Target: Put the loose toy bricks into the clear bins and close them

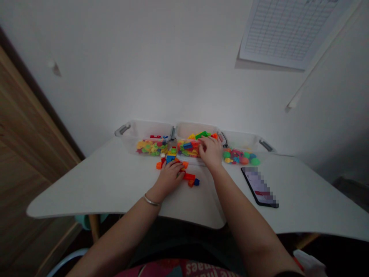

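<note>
My left hand [170, 176] rests over a built shape of plastic toy bricks [170, 158], its fingers curled onto the orange and red parts. Blue, yellow and green bricks stick out beyond the fingertips, and a red, orange and blue end [190, 177] shows to the right. My right hand [211, 149] reaches into the middle clear plastic box [196, 129], thumb and fingers apart among the loose bricks. Its fingertips are partly hidden by bricks. A green brick [202, 134] lies just beyond them.
Another clear box [150, 126] with colourful pieces stands to the left, and a third box [239, 137] to the right. A phone [259, 188] lies on the white table [95, 184] right of my right forearm. The wall [173, 61] rises behind the boxes.
</note>
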Demonstrator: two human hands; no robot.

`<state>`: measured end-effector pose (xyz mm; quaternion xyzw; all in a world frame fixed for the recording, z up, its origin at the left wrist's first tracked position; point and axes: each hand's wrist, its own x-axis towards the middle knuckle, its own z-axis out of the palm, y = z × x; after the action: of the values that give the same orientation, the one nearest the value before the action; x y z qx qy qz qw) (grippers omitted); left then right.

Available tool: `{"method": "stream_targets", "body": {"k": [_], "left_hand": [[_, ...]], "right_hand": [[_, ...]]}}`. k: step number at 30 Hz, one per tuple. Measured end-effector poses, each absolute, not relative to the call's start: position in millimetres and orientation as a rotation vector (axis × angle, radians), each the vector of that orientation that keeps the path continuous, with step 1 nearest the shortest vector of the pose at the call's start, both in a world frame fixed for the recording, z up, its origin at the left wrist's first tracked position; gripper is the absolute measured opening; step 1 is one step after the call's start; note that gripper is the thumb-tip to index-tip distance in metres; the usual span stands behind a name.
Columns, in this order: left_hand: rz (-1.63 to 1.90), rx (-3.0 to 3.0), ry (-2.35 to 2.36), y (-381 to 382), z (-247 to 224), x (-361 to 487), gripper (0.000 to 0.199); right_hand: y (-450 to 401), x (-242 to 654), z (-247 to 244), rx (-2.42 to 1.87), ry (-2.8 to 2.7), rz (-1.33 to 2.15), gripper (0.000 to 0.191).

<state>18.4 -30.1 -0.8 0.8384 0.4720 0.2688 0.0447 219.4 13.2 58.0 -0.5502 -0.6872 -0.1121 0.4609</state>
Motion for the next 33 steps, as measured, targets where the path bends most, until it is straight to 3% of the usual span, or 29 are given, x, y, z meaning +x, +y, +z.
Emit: {"method": "stream_targets", "body": {"k": [7, 15, 22, 33], "left_hand": [[0.81, 2.541, 1.451, -30, -1, 19, 0.034], [0.799, 2.712, 1.378, -33, 1, 17, 0.032], [0.774, 2.814, 1.352, -35, -2, 23, 0.037], [0.728, 2.727, 1.194, -37, 3, 24, 0.038]], "right_hand": [[-10, 221, 30, -1.176, -1.748, -0.262, 0.031], [-20, 224, -11, -1.241, -1.906, 0.139, 0.023], [-26, 221, -18, -1.274, -1.854, 0.388, 0.026], [-22, 220, -23, -1.285, -1.863, 0.409, 0.026]]}}
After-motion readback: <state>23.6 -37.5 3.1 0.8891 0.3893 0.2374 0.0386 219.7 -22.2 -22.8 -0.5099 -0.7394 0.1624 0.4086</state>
